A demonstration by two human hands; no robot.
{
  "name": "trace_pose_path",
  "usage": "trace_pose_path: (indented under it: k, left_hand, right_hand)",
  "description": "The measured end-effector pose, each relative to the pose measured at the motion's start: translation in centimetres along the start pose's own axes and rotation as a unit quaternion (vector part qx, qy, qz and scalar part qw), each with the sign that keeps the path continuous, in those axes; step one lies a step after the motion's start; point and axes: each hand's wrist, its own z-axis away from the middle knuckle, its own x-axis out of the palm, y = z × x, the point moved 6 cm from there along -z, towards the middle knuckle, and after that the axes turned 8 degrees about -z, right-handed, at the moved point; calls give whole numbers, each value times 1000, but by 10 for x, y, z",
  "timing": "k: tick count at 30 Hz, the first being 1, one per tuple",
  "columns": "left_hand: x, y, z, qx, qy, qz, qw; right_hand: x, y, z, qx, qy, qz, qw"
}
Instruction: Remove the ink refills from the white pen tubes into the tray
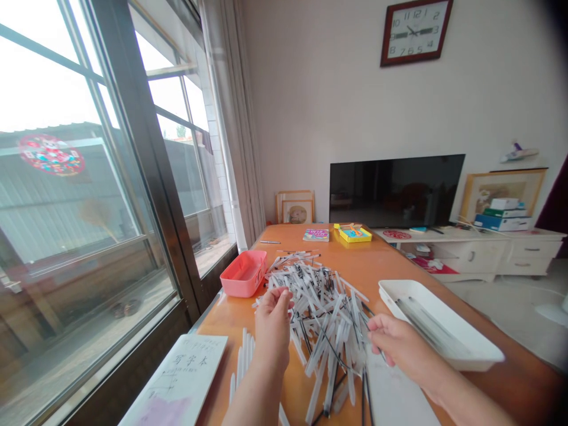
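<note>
A large heap of pen parts [319,319], clear and whitish tubes mixed with black pieces, lies on the wooden table in front of me. Over its left side is my left hand [273,310], thumb and fingers pinched together; a tiny dark bit shows at the fingertips, too small to name. My right hand [390,337] is at the heap's right edge with its fingers closed. Something thin seems to pass through them, but I cannot make out its kind. Beside this hand a white tray [470,361] holds several long pen tubes [421,322].
A pink basket [242,284] stands left of the heap. A notebook [177,378] lies at the near left, and a white sheet [394,393] under my right forearm. Farther back are a pen [270,242], a colourful booklet [316,235] and a yellow box [355,235]. Windows line the left.
</note>
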Motion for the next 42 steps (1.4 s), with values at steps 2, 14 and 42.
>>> trace_pose_path:
  k: [2,14,42]
  left_hand:
    - [-3,-4,-4,1,6,-10,1000]
    - [-1,-6,-10,124,-41,-370,920]
    - [46,-6,28,260,-217,-601,724]
  right_hand:
    - [1,-1,0,10,-2,-6,1000]
    - [1,4,-6,-82,31,-11,996]
    - [18,-15,3,-138,12,89,986]
